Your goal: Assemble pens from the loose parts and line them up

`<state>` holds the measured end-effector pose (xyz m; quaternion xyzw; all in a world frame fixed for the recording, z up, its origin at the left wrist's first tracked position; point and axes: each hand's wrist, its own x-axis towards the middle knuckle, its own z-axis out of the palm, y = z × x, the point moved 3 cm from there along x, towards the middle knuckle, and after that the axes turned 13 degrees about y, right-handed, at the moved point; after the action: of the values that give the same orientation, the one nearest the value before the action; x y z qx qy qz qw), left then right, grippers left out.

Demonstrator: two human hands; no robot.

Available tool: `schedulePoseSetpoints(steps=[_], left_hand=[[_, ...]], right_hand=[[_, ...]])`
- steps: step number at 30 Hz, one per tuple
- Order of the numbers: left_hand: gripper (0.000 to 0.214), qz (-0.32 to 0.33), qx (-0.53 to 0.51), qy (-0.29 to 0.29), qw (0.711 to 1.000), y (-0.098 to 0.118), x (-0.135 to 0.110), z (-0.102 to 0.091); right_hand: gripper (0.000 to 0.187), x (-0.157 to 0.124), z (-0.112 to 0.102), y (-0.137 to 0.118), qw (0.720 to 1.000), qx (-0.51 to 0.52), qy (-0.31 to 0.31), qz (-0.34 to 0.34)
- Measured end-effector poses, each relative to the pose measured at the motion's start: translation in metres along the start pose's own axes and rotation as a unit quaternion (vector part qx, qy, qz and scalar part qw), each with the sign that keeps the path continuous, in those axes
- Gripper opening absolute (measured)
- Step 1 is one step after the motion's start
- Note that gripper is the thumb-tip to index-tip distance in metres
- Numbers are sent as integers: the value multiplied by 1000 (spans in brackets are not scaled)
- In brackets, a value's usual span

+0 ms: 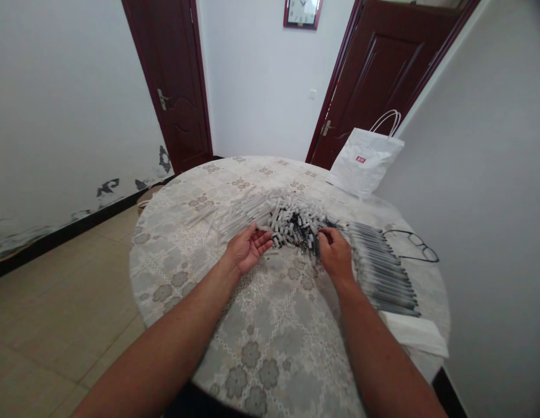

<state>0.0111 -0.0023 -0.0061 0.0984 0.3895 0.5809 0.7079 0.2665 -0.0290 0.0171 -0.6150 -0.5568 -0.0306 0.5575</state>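
At the near left edge of a heap of pen parts, my left hand point(249, 248) is turned partly palm up with its fingers curled. A small pale piece shows by its thumb and fingertips, too small to name. My right hand point(335, 251) is closed in a pinch beside the black slender parts point(302, 227) at the right of the heap; what it pinches is hidden. Short white pieces point(312, 208) lie across the middle and back. Long whitish tubes point(248, 210) spread to the left. Close to my right hand runs a row of grey pens point(385, 270).
A patterned cloth covers the round table point(256, 348). Black-framed glasses point(420, 247) lie beyond the pens at the right. A white paper bag point(368, 159) stands at the back right. A folded white item point(413, 334) lies at the near right edge.
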Motion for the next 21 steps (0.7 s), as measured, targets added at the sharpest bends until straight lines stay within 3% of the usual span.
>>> schedulePoseSetpoints(steps=[6,13,21], left_hand=[[16,18,10,-5,1000,-1,-4,3],[15,79,-19,15,997,7,-2,1],[16,82,-18,22,996,8,-2,0]], right_hand=[[25,-1,7,11,992,-80,-74,-67],[22,-22,22,-13,953,-134,-216,-165],[24,-33,26,-25,919,-216,-280,-175]])
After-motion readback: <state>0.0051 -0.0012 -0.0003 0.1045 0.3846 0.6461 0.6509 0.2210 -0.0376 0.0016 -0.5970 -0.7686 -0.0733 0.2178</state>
